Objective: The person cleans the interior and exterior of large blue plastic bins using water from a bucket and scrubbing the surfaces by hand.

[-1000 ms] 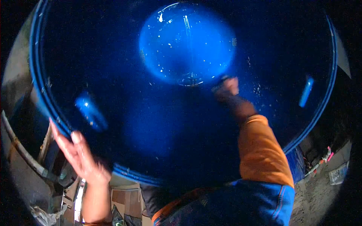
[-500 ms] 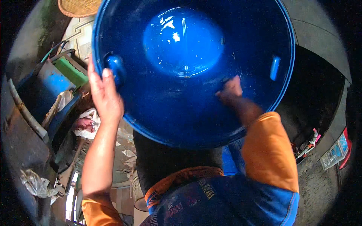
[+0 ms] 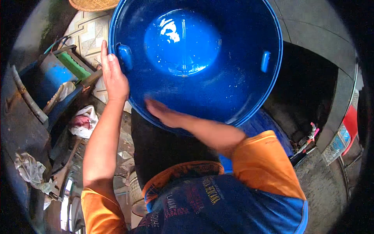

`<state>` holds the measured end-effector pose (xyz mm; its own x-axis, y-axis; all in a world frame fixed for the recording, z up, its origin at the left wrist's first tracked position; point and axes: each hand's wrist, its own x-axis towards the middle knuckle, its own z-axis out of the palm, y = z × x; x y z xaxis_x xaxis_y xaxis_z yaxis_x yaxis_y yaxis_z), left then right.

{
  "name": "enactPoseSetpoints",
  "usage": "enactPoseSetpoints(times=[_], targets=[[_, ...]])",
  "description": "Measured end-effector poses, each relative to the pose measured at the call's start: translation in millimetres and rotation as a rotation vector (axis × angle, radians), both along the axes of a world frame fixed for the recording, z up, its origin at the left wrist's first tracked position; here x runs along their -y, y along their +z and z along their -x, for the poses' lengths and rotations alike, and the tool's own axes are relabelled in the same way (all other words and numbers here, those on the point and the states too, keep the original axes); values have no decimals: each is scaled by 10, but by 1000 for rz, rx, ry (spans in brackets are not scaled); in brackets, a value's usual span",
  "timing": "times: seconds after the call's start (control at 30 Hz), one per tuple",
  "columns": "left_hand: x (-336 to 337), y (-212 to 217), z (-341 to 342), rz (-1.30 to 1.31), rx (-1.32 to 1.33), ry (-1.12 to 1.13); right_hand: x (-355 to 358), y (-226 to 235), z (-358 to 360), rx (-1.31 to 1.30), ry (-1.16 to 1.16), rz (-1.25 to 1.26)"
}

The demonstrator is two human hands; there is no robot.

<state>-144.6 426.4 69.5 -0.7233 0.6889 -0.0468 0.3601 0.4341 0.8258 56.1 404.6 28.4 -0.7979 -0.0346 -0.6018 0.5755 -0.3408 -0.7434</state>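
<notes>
A large blue plastic drum [image 3: 187,95] faces me with its round mouth, tilted so that I look into it. Its shiny bottom [image 3: 175,58] carries white specks. My left hand [image 3: 115,80] presses against the left rim beside a moulded handle recess [image 3: 125,56], its fingers stretched up along the outer side. Inside the mouth, my right hand [image 3: 161,111] reaches across to the lower left of the near wall. Motion smears its fingers, and I see nothing held in them.
On the left stand a blue and green box-like object [image 3: 64,76] and a white plastic bag [image 3: 87,123]. Crumpled clear plastic [image 3: 31,167] lies lower left. A woven basket [image 3: 95,4] is at the far left; a red and white item [image 3: 344,134] sits at right.
My right hand has swept left and nearer across the inside of the drum. The drum's right rim has shifted left in view. My left hand stays at the left rim.
</notes>
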Motion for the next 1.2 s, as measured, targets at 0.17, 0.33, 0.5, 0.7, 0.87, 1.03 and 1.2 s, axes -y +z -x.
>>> enactPoseSetpoints(times=[0.17,0.33,0.5,0.7,0.87,1.03,1.2], targets=[[-38,21,-32,-8,72,50,-1453,-498,-1948,838,1184,-1056],[11,7,-30,35,18,105,-1091,-569,-1879,866,960,-1153],[23,-31,-16,17,18,116,131,122,-91,164,9,-102],[24,-29,7,16,-19,91,-850,422,-1603,378,873,-830],[-4,-60,-25,13,2,85,-1712,365,-1754,951,1487,-1198],[-12,-61,-1,29,-53,119,-96,487,-994,413,530,-229],[-6,-48,18,-16,-8,118,-793,711,-1922,276,735,-1219]])
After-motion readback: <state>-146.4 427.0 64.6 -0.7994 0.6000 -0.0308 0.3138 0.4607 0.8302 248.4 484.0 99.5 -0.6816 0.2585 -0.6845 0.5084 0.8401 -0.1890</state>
